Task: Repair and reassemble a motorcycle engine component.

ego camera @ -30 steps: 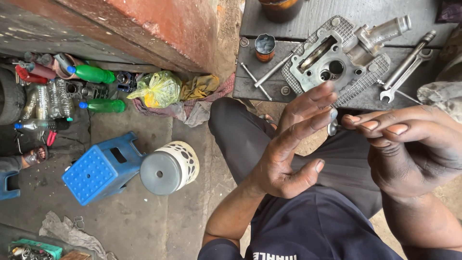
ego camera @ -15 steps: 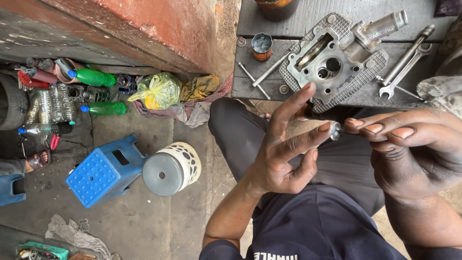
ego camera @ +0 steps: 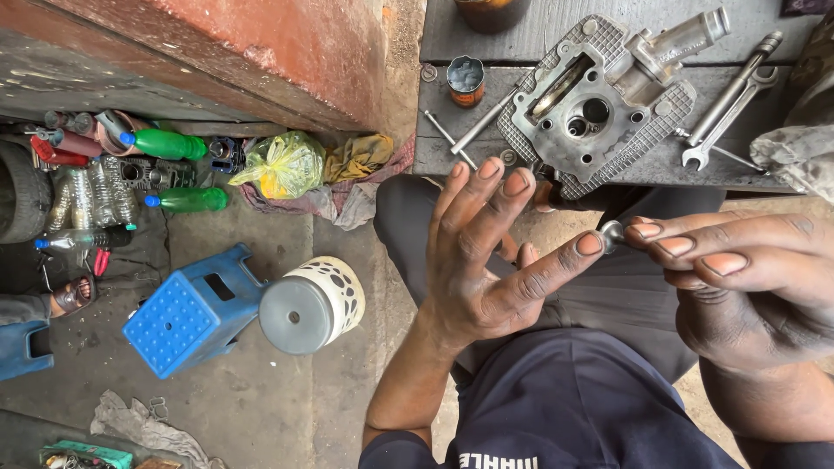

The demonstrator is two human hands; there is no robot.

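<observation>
Pinched between the right hand's (ego camera: 738,278) fingertips and the left hand's (ego camera: 486,260) thumb tip is a small metal part (ego camera: 611,234), held above the lap. Left fingers spread open, palm up. Beyond, on the wooden bench (ego camera: 452,148): a cylinder head (ego camera: 599,104), two wrenches (ego camera: 734,95), a small tin (ego camera: 466,80).

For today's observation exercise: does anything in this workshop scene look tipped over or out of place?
Yes. The blue plastic stool lies tipped on its side on the floor, and the round perforated container beside it is also on its side. The hands simply hold a small metal part between them.
</observation>
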